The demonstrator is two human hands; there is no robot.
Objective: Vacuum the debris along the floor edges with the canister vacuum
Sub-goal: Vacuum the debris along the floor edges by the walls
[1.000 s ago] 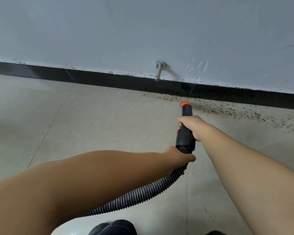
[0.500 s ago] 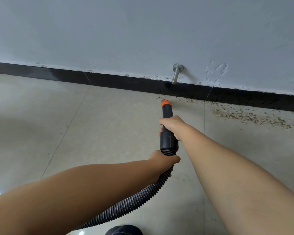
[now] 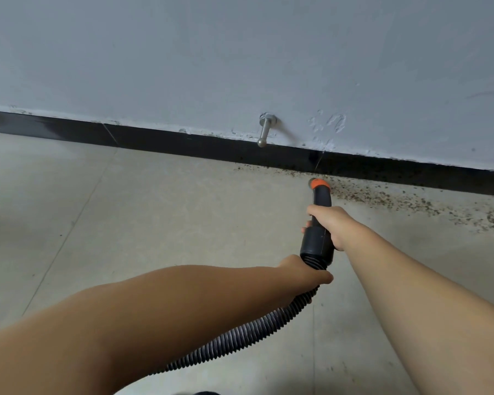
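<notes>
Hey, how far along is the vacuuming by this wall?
Done: the floor left of the doorstop looks free of debris. In hand: the right hand and left hand hold the hose, its nozzle at the start of the debris. Left: the speckled strip running right along the baseboard.

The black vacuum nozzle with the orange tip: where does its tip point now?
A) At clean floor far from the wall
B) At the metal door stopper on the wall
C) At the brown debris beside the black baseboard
C: the orange tip of the black vacuum nozzle sits at the left end of the brown debris, just below the black baseboard.
</notes>
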